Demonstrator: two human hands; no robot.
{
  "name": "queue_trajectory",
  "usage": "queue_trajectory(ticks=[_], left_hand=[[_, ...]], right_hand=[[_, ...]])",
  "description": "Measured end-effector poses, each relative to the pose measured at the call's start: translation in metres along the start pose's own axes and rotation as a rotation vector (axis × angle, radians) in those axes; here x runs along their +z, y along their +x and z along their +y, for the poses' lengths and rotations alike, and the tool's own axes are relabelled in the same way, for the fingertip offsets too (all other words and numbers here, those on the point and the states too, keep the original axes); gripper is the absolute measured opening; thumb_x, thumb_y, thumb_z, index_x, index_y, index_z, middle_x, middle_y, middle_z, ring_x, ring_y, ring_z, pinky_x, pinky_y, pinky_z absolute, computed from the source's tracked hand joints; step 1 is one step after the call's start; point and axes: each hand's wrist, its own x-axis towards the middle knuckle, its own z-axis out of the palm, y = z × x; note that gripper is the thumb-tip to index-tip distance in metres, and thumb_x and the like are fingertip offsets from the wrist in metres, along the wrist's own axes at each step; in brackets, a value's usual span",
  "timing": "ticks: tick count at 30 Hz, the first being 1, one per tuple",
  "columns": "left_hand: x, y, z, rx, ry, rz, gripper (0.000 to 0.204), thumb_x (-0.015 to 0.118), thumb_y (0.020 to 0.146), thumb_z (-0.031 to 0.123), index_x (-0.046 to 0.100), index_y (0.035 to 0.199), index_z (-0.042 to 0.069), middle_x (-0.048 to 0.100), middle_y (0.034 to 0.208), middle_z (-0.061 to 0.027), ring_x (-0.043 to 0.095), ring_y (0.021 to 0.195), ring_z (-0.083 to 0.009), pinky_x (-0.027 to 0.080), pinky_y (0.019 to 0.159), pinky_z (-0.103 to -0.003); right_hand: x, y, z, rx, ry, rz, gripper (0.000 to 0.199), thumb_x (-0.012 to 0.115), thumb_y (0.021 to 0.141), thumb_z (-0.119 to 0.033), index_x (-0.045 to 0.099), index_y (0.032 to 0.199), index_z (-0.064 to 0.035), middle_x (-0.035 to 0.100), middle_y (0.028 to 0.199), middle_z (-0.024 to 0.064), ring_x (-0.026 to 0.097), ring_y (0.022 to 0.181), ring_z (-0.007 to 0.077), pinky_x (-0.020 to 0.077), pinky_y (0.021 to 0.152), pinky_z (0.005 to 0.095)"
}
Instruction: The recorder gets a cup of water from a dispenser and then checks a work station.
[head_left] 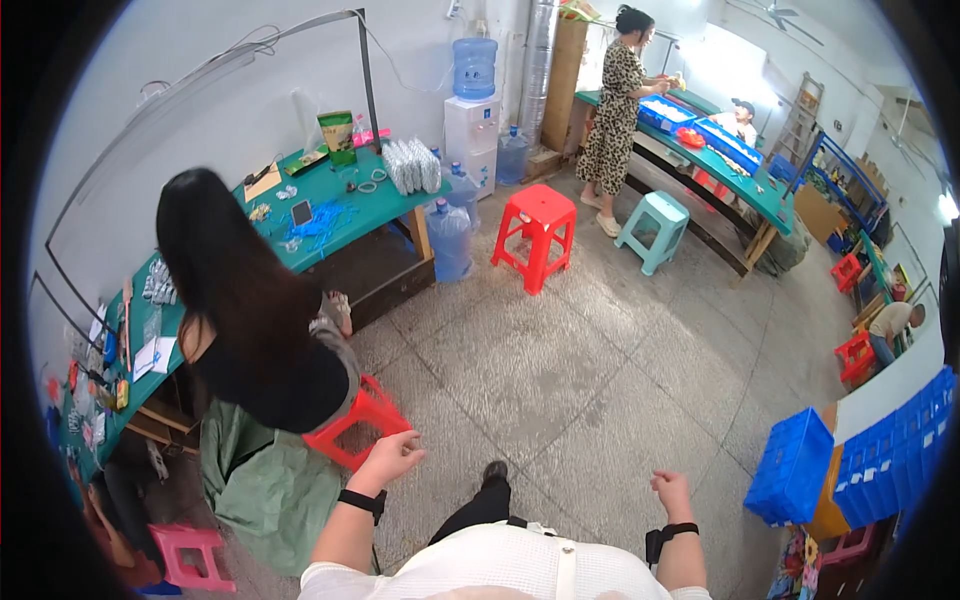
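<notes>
My left hand (393, 458) is held out in front of my body, its fingers loosely bent and apart, with nothing in them. In the picture it lies just beside a red plastic stool (345, 437), where a person (262, 330) in a black top sits at the left table. I cannot tell whether hand and stool touch. My right hand (673, 491) hangs over the concrete floor, empty, its fingers curled loosely with a gap between them. Both wrists wear black bands. One dark shoe (496, 470) of mine shows ahead of my white top.
A green-topped table (395, 208) along the left wall bears blue pieces, a phone and bundled packs. Ahead stand a red stool (537, 238), a pale green stool (654, 230) and water bottles (450, 240). Blue crates (790, 466) are stacked at right. Another person (625, 110) stands at the far table.
</notes>
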Motion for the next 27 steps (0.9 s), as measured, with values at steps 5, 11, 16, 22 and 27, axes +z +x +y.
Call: queue_trajectory(ticks=[5,11,16,22,27], left_hand=[[-0.008,0.147,0.057,0.027,0.048,-0.011,0.041,0.063,0.074,0.02,0.054,0.11,0.002,0.062,0.087,-0.0129,0.061,0.077,-0.0224,0.048,0.071,-0.031],[-0.005,0.313,0.142,0.157,-0.01,-0.047,0.041,0.064,0.074,0.021,0.054,0.109,0.004,0.061,0.089,-0.0145,0.061,0.078,-0.0247,0.048,0.07,-0.032],[0.008,0.438,0.182,0.237,0.02,-0.044,0.042,0.064,0.072,0.024,0.055,0.109,0.007,0.061,0.09,-0.0153,0.06,0.08,-0.0251,0.047,0.071,-0.033],[-0.007,0.545,0.201,0.014,0.01,0.017,0.043,0.064,0.072,0.024,0.055,0.109,0.006,0.061,0.092,-0.0166,0.06,0.083,-0.0278,0.047,0.073,-0.035],[-0.033,0.593,0.213,-0.154,-0.089,0.124,0.043,0.064,0.071,0.025,0.055,0.108,0.006,0.061,0.091,-0.0166,0.06,0.084,-0.0292,0.048,0.074,-0.036]], right_hand=[[0.024,0.091,-0.018,0.066,-0.185,-0.178,0.021,0.056,0.074,-0.012,0.065,0.086,0.0028,0.063,0.068,0.0094,0.06,0.063,0.0141,0.0469,0.06,0.0277],[-0.013,0.118,-0.018,0.354,-0.145,-0.221,0.017,0.056,0.065,-0.018,0.064,0.065,-0.0033,0.06,0.059,0.0091,0.058,0.055,0.0199,0.0445,0.053,0.0311],[-0.029,0.25,0.023,0.318,-0.391,-0.291,0.035,0.043,0.084,-0.026,0.05,0.106,-0.0003,0.048,0.11,0.0156,0.044,0.102,0.0259,0.0362,0.084,0.0361],[-0.054,0.461,0.033,-1.11,-0.962,-0.04,0.018,0.058,0.065,-0.023,0.065,0.065,-0.0074,0.062,0.062,0.0111,0.06,0.058,0.0227,0.046,0.053,0.0333],[-0.055,0.662,-0.243,-0.071,-0.257,-0.197,0.024,0.05,0.075,-0.016,0.059,0.061,0.0011,0.056,0.054,0.0058,0.051,0.05,0.0116,0.0382,0.046,0.0266]])
